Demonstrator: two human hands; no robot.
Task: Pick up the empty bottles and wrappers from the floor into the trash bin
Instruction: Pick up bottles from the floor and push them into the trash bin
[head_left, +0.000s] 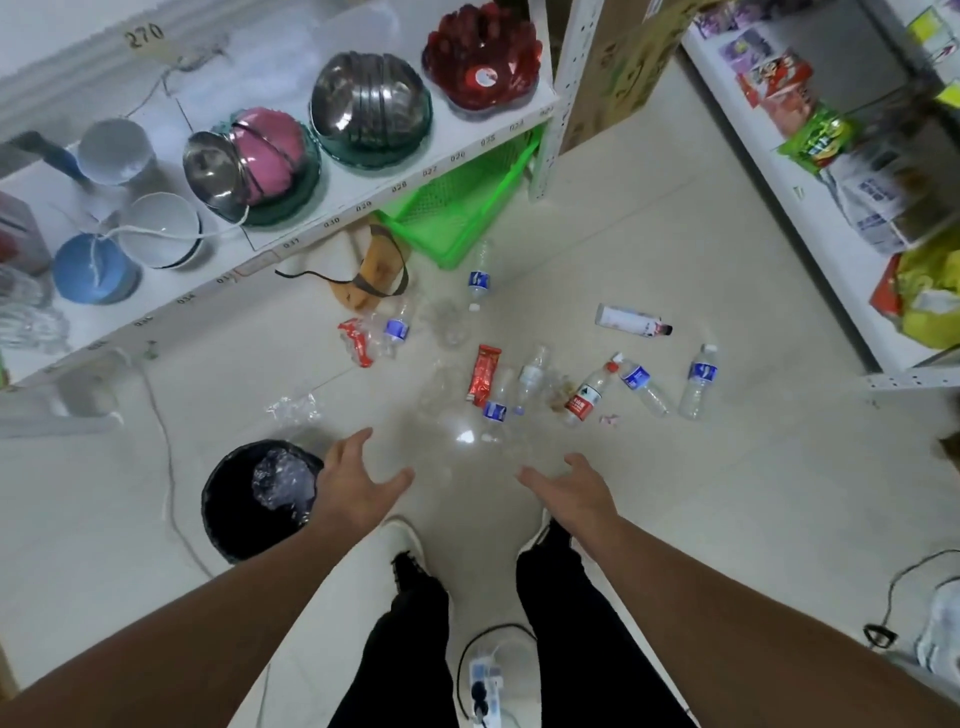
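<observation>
Bottles and wrappers lie scattered far of both hands, left hand and right hand, which are spread and empty; the nearest should be grasped first, bin near left.

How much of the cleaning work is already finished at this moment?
Only a start. The trash bin already holds some crumpled clear plastic. In hand: nothing; the left hand and right hand are open and empty above the floor. Left: the red wrapper, the red-label bottle, several blue-label bottles such as one at, and the white tube.
</observation>
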